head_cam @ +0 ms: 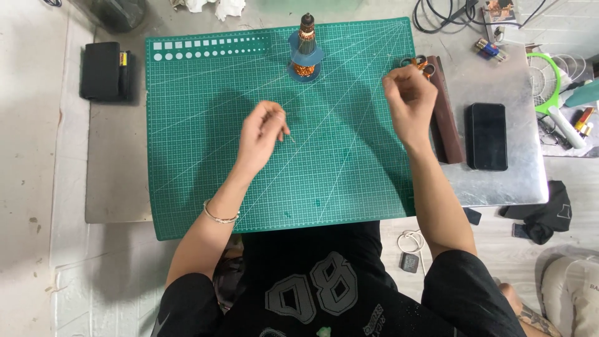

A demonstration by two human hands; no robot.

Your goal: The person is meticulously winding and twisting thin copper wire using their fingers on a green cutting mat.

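fingers: left hand (259, 134) pinches a thin wire end (289, 135); right hand (409, 93) fingers are curled shut, what they hold i cannot tell
wire end: above the green cutting mat (187, 156)
copper coil (306, 50): upright at the mat's far edge

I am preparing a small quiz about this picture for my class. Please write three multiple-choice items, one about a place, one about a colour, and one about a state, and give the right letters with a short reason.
1. Where does the copper-wound motor rotor stand?
A. at the far edge of the cutting mat
B. on the phone
C. on the floor

2. What colour is the cutting mat?
A. red
B. green
C. white

3. How is the left hand held?
A. flat and open on the mat
B. fingers pinched on a thin wire-like thing
C. around the scissors

Answers:
1 A, it stands upright on the mat, far from the person.
2 B, the mat is green with white grid lines.
3 B, the fingertips are pressed together on a thin strand; the right hand is raised near the orange-handled scissors.
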